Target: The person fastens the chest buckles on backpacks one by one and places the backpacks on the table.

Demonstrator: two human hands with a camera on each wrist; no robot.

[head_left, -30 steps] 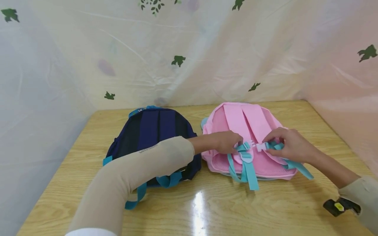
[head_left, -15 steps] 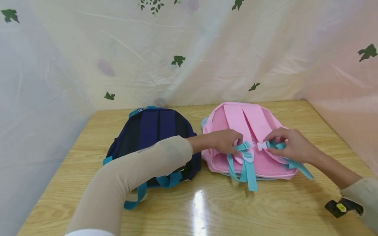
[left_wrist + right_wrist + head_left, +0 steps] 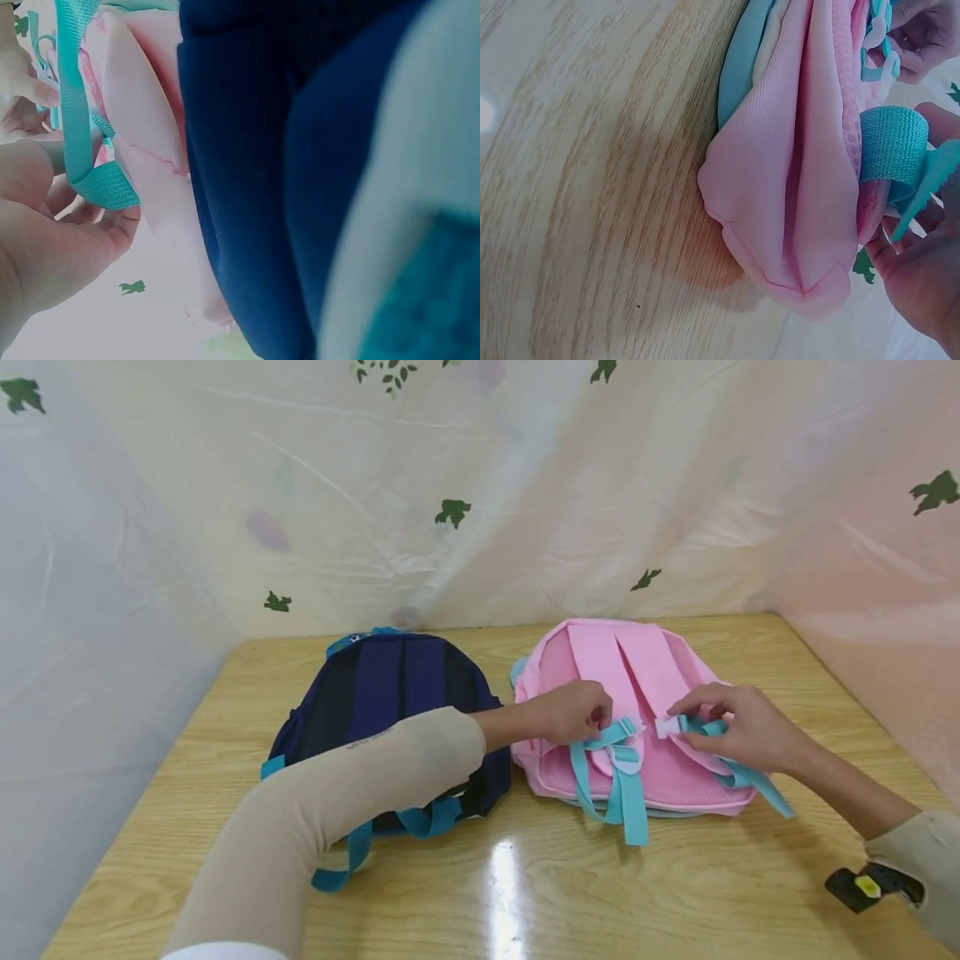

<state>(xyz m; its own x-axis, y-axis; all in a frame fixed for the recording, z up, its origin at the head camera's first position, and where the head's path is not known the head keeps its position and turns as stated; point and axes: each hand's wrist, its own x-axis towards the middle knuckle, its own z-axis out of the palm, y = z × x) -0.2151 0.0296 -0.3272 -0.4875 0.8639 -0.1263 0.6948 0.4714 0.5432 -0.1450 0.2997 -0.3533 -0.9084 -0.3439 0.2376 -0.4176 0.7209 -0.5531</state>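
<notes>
A pink backpack (image 3: 551, 681) lies with its shoulder straps up at the table's right side. My left hand (image 3: 573, 713) has curled fingers at the teal strap (image 3: 617, 737) on the bag's left; a pale buckle half (image 3: 638, 725) sits at that strap's end. In the left wrist view the teal strap (image 3: 75, 112) loops past my fingers. My right hand (image 3: 746, 727) pinches the other teal strap just behind a pale pink buckle socket (image 3: 667, 727). A small gap separates the two buckle halves. In the right wrist view, a strap loop (image 3: 892, 142) partly hides the right fingers.
A dark navy backpack (image 3: 375, 685) with blue straps lies on the left, partly under my left forearm. Both bags rest on a wooden table (image 3: 585, 893). A leaf-patterned sheet (image 3: 540, 552) hangs behind. A small black device (image 3: 862, 889) is at my right sleeve.
My left hand has shifted slightly up and left, its grip moving on the strap. The buckle halves have come a little farther apart. My right hand stays nearly in place.
</notes>
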